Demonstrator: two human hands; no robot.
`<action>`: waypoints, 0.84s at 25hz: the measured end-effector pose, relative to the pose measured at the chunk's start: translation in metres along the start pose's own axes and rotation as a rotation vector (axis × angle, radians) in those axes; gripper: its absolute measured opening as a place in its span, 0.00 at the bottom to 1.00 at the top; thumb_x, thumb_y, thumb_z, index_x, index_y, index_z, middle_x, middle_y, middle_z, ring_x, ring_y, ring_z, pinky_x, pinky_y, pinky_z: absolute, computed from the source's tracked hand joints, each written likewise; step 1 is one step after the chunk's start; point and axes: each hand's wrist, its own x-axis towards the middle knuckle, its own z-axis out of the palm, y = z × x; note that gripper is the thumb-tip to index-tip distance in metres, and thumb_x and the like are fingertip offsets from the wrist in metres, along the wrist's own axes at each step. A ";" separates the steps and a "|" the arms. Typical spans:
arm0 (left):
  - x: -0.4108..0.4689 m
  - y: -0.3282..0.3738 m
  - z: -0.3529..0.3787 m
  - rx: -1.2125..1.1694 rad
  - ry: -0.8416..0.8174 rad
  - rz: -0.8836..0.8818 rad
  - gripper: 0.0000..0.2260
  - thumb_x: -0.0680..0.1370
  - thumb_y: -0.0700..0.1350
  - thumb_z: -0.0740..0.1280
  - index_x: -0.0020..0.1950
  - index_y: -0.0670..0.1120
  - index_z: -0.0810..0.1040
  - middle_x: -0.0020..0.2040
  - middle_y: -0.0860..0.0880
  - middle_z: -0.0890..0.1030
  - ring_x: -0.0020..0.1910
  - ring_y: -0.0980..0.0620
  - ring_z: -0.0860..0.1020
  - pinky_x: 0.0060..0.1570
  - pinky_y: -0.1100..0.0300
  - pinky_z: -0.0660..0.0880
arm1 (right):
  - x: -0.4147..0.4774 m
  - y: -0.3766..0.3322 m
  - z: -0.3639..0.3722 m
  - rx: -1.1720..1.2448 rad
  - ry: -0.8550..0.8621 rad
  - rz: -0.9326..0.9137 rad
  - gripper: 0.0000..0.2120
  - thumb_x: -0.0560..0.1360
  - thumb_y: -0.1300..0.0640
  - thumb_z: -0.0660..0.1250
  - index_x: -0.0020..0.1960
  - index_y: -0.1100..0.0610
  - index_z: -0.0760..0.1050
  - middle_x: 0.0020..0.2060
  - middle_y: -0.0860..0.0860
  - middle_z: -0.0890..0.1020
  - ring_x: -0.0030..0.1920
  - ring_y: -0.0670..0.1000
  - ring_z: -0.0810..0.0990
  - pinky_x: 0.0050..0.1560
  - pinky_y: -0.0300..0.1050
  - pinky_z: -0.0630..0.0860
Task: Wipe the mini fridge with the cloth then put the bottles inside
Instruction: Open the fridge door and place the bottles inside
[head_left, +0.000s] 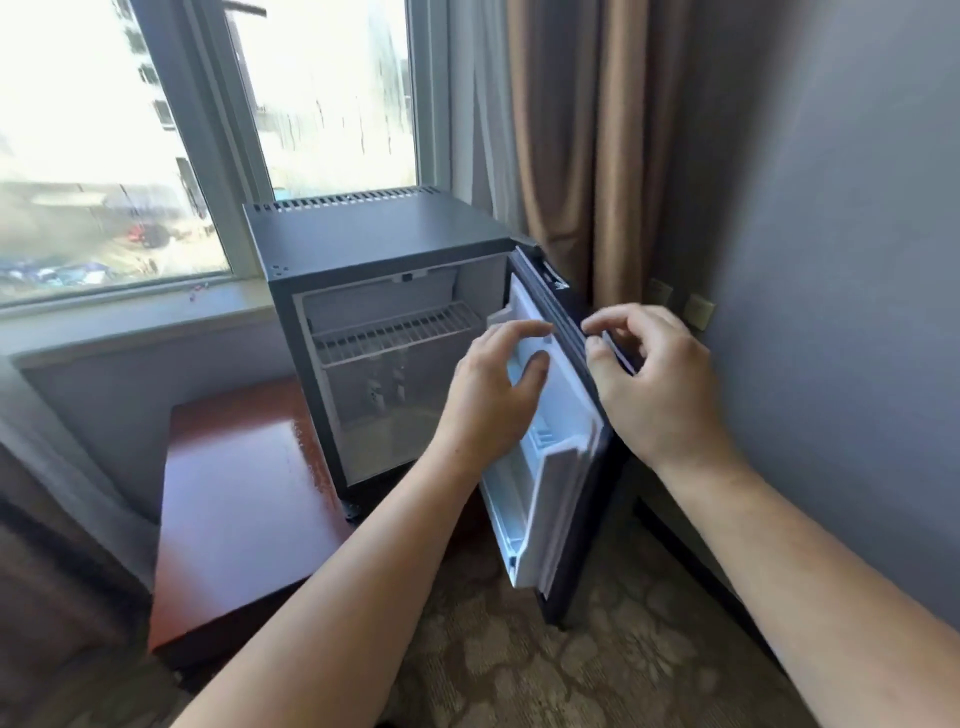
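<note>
Standing open on a red-brown table (234, 499), the mini fridge (374, 244) is the landmark; all places below are given from it. Its door (571, 467) is swung out to the right, long axis upright, inner white lining facing left toward the cabinet.

Window (156, 130) behind and left of the fridge; curtains (587, 130) behind and right; grey wall (857, 260) well to the right, close behind the open door.

Inside: one wire shelf (395, 332) across the upper part. Below it, two blurred upright shapes, possibly bottles (387, 387) at the back; too soft to be sure.

Both hands sit at the door's upper half, one on each side of it. Left hand (493, 395) is on the lining side, fingers loosely spread and curled, thumb near a small door shelf. Right hand (660, 379) is on the outer side, forefinger and thumb closing on the door's dark edge; contact looks likely, not certain.

No cloth in view, in either hand or on the table.

Judgement: the right hand is nearer the door edge, so it would steer any swing. The wall limits further opening.
</note>
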 end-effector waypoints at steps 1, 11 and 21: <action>-0.002 0.020 0.004 0.010 -0.051 0.024 0.12 0.80 0.44 0.68 0.63 0.51 0.81 0.61 0.54 0.82 0.62 0.55 0.78 0.65 0.59 0.71 | -0.005 0.006 -0.015 -0.050 -0.038 0.055 0.07 0.77 0.59 0.69 0.52 0.53 0.84 0.50 0.49 0.83 0.53 0.48 0.82 0.53 0.29 0.68; -0.024 0.063 0.003 0.339 -0.323 -0.035 0.14 0.84 0.54 0.58 0.58 0.51 0.81 0.57 0.52 0.82 0.60 0.50 0.75 0.60 0.59 0.67 | -0.048 0.003 -0.032 -0.010 -0.419 0.244 0.18 0.80 0.54 0.67 0.69 0.48 0.79 0.66 0.54 0.79 0.69 0.54 0.76 0.62 0.34 0.65; 0.010 -0.027 -0.126 0.898 -0.167 -0.247 0.13 0.82 0.58 0.59 0.63 0.58 0.77 0.63 0.53 0.80 0.64 0.45 0.73 0.66 0.47 0.69 | -0.051 -0.044 0.061 0.109 -0.699 0.020 0.31 0.81 0.58 0.65 0.82 0.49 0.61 0.78 0.47 0.69 0.79 0.46 0.65 0.75 0.34 0.58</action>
